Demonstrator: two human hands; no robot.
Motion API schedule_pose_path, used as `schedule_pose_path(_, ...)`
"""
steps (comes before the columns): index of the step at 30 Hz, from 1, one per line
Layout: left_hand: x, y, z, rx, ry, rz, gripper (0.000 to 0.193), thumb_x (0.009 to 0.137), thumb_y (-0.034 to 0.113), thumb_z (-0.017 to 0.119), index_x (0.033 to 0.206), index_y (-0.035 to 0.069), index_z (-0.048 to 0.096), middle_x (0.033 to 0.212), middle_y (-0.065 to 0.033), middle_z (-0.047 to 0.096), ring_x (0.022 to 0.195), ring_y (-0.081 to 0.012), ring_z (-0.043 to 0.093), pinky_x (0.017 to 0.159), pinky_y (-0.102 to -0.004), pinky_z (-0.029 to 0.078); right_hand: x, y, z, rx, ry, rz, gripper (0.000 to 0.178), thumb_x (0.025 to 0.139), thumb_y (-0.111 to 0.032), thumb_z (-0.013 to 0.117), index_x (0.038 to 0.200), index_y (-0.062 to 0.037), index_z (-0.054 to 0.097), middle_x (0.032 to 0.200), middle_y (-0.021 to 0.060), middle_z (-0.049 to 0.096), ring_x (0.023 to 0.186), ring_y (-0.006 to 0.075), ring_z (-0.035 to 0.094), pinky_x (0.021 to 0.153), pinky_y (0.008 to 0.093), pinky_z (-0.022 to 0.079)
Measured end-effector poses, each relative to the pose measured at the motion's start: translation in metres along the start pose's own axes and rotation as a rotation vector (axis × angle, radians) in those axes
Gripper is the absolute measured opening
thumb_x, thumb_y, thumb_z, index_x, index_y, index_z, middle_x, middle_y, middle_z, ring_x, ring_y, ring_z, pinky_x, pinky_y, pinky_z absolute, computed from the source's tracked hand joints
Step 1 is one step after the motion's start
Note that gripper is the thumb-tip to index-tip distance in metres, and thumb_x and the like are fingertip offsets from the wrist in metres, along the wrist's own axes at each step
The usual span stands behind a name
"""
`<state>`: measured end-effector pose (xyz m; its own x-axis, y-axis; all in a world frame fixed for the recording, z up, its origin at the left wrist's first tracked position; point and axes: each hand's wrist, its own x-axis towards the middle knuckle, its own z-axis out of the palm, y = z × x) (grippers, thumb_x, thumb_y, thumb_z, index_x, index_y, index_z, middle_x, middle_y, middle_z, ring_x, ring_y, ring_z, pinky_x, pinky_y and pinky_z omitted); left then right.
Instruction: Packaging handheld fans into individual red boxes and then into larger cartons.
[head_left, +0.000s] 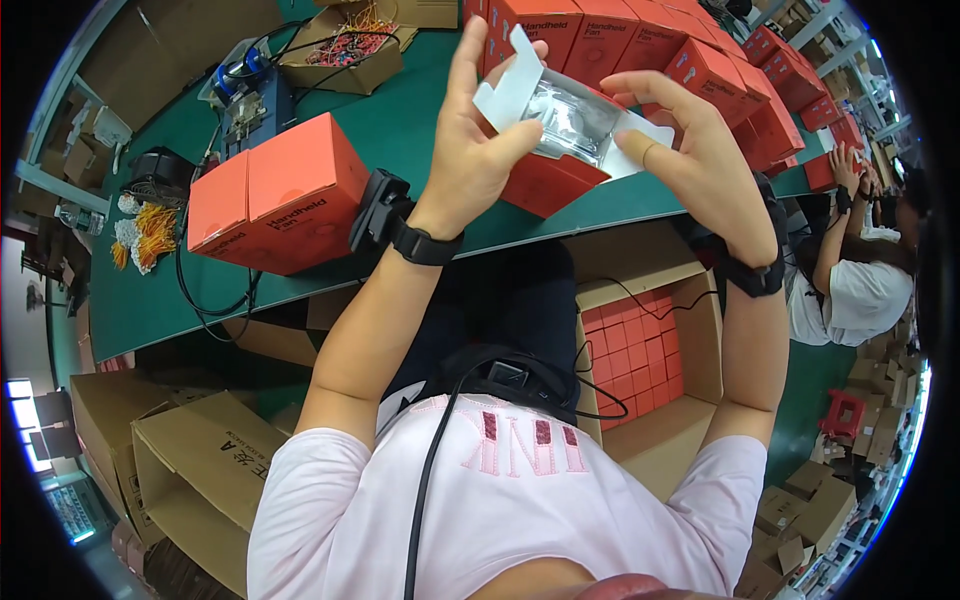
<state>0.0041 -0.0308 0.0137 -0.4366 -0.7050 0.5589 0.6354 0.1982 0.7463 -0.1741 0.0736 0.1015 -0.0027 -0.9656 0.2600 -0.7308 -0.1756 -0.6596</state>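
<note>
A red carton (548, 187) is held above the near edge of the green table, its top open and white flaps (514, 88) standing out. Inside lies something shiny in clear plastic wrap (572, 122); what it is I cannot make out. My left hand (472, 152) grips the carton's left side, with the thumb over the opening beside the wrapped item and the index finger raised. On the opposite side, my right hand (690, 150) curls around the carton, its thumb at the right-hand flap and its fingers at the far edge.
Two closed red boxes (282, 192) stand left of my left wrist. Rows of red boxes (612, 40) fill the table's far side. An open cardboard carton (705, 340) below holds several red boxes. Cables, yellow strings (152, 232) and a parts box (350, 68) lie leftward. A co-worker (850, 280) sits at right.
</note>
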Motion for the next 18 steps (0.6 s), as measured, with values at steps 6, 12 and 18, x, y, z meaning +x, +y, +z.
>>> schedule_pose_path(6,-0.004,0.0,-0.007,0.141,-0.103,0.001,0.084,0.083,-0.003,0.064,0.154,0.004,0.018,0.148,-0.0213,0.044,0.134,-0.0241,0.048,0.109,-0.0365,0.041,0.005,-0.015,-0.003,-0.329,0.065,-0.072,0.02,0.082,-0.015,0.069,0.091,0.0018,0.062,0.084,0.0083,0.064,0.075,0.0177,0.06,0.067,0.032,0.047)
schedule_pose_path(12,-0.002,0.001,-0.012,0.329,-0.164,0.07,0.07,0.079,0.002,0.075,0.143,0.001,0.045,0.149,-0.0145,0.046,0.136,-0.0225,0.045,0.111,-0.0387,0.039,0.027,-0.021,0.0,-0.453,0.104,0.113,0.028,0.082,-0.024,0.071,0.08,0.0024,0.063,0.064,0.0107,0.06,0.064,0.0212,0.061,0.062,0.0337,0.047)
schedule_pose_path(18,-0.005,0.002,-0.01,0.397,-0.149,0.116,0.075,0.071,0.019,0.085,0.139,0.009,0.055,0.139,-0.0118,0.054,0.127,-0.0239,0.051,0.109,-0.0392,0.039,0.039,-0.018,0.008,-0.637,0.334,0.077,0.032,0.084,-0.028,0.072,0.079,0.0022,0.062,0.068,0.012,0.063,0.066,0.0258,0.064,0.062,0.0367,0.049)
